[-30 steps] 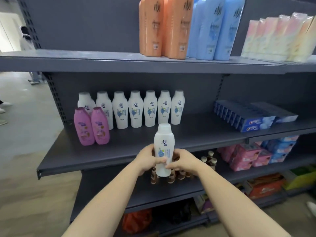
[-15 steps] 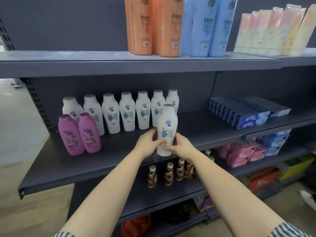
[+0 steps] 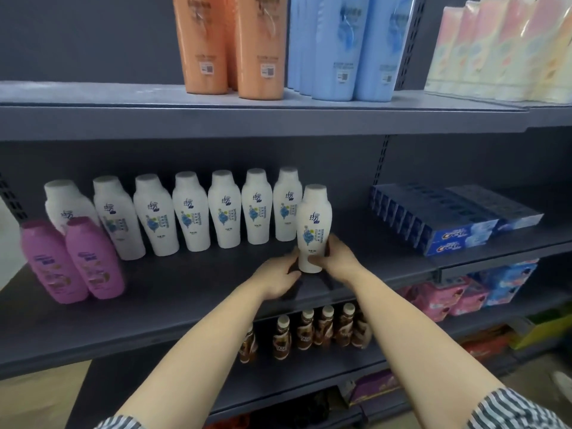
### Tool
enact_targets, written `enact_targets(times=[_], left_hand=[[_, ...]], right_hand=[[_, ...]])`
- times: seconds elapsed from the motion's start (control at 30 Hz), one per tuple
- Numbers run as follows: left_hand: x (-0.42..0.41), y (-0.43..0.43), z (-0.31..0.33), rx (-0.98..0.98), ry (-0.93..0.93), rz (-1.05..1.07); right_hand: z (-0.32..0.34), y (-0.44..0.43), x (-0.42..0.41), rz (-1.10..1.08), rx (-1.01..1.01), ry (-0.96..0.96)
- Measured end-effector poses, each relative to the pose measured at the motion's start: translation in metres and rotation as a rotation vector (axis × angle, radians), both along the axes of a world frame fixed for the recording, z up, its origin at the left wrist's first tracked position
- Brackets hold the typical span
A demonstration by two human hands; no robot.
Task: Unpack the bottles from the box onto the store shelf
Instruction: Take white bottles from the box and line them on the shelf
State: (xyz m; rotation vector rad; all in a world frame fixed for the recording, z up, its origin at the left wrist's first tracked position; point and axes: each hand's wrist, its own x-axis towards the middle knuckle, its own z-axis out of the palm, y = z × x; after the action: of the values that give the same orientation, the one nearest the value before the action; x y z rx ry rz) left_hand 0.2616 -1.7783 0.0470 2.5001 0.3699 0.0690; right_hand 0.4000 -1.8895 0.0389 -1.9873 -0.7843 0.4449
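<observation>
A white bottle with a blue flower label (image 3: 313, 227) stands upright on the dark grey middle shelf (image 3: 192, 305), at the right end of a row of several matching white bottles (image 3: 190, 212). My right hand (image 3: 335, 253) grips its lower part from the right. My left hand (image 3: 280, 277) touches its base from the left, fingers curled at the bottom edge. The box is out of view.
Two pink bottles (image 3: 71, 261) stand front left on the same shelf. Blue toothpaste boxes (image 3: 448, 218) lie to the right. Tall orange bottles (image 3: 232, 44) and blue bottles (image 3: 346, 44) fill the upper shelf. Small brown drink bottles (image 3: 309, 332) stand on the shelf below.
Both hands have carried the white bottle up and forward from in front of the shelf edge onto the middle shelf, beside the row's right end. The view has moved closer.
</observation>
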Motion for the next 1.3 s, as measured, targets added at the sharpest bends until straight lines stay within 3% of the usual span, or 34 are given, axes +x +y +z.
enact_targets(times=[0.53,0.9,1.3], left_hand=[[0.092,0.003,-0.006,-0.142,0.109,0.161],[0.109,0.012,-0.008,-0.115,0.154,0.21],[0.102,0.011,-0.018,-0.202,0.064,0.234]], right_hand=[[-0.012,0.035,0.11,0.115,0.01,-0.014],[-0.017,0.06,0.134,0.194,-0.001,0.0],[-0.019,0.054,0.128,0.223,0.016,-0.006]])
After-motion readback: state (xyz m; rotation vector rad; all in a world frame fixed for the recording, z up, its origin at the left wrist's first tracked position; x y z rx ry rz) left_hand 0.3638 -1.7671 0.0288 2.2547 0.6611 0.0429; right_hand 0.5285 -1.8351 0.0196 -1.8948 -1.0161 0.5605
